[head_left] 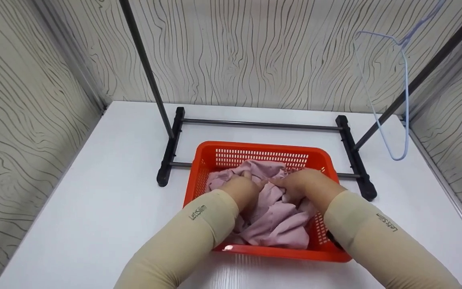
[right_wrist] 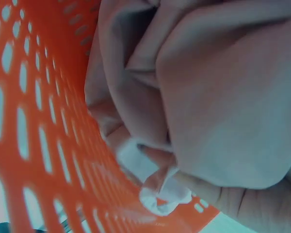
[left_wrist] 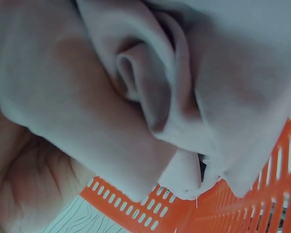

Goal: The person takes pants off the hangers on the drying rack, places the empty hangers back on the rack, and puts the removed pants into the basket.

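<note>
A crumpled pink cloth (head_left: 273,224) lies in folds inside a red plastic basket (head_left: 283,252). Both hands reach down into the basket and hold the cloth close together near its middle. The left hand (head_left: 244,190) grips a fold; in the left wrist view its palm (left_wrist: 34,179) shows beside the cloth, with the fingers covered. To the right, the right hand (head_left: 301,182) grips another part, its fingers (right_wrist: 242,201) partly under the cloth in the right wrist view. A small white loop (right_wrist: 162,201) hangs from the cloth there. The kind of garment cannot be told.
Behind and around the basket stands a rack base with black feet (head_left: 169,152) and grey crossbars (head_left: 261,125). Its poles (head_left: 146,64) rise on both sides. A light blue hanger (head_left: 406,100) hangs at the right. Patterned panels (head_left: 231,52) enclose the white table (head_left: 106,192).
</note>
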`<state>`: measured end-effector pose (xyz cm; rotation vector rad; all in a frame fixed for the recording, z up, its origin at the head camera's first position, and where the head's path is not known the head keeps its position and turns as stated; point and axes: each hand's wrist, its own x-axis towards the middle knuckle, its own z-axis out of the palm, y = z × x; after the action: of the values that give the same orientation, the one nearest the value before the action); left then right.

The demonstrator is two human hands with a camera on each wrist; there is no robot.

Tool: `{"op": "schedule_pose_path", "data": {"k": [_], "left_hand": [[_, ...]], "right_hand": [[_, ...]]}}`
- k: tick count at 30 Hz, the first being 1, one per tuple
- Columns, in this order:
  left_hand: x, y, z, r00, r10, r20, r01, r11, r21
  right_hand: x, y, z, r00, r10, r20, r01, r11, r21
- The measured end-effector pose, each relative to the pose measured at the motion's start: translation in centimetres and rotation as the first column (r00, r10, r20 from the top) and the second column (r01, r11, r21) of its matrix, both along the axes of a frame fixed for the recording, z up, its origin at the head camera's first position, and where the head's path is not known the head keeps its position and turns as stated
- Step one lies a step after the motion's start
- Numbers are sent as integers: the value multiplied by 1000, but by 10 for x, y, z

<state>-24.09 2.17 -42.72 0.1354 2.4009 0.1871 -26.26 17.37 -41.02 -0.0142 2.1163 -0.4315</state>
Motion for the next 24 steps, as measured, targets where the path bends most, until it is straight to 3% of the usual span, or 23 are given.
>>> {"op": "schedule_pose_path", "data": {"k": [2,3,6,10,13,16,19,21,24], "left_hand": [[-1,-4,5,989,-147,-11,146,988,-53],[-1,-7,8,985,-171,-13,170,984,-52],[-2,-15,23,994,-107,23,107,994,-9],[-11,-25,37,994,-55,97,49,997,59],[-17,-33,45,984,-141,106,132,987,89],[-22,-43,53,973,-221,68,213,971,105],[-28,-57,63,963,-267,-25,268,958,98],[-32,-67,70,966,-241,-96,252,959,131],[-41,-80,79,958,-155,-243,197,967,160]], "right_hand": [[0,2,2,998,63,-28,-63,998,-5],[0,3,3,995,91,-39,-91,996,1],[0,4,8,973,211,-96,-208,977,35],[-2,7,17,952,264,-152,-256,964,71],[-3,10,28,938,284,-200,-272,959,83],[-7,13,40,922,302,-242,-292,953,75],[-15,19,56,903,313,-296,-322,947,18],[-20,25,68,875,318,-365,-345,939,-9],[-28,32,84,809,278,-517,-341,940,-28]]}}
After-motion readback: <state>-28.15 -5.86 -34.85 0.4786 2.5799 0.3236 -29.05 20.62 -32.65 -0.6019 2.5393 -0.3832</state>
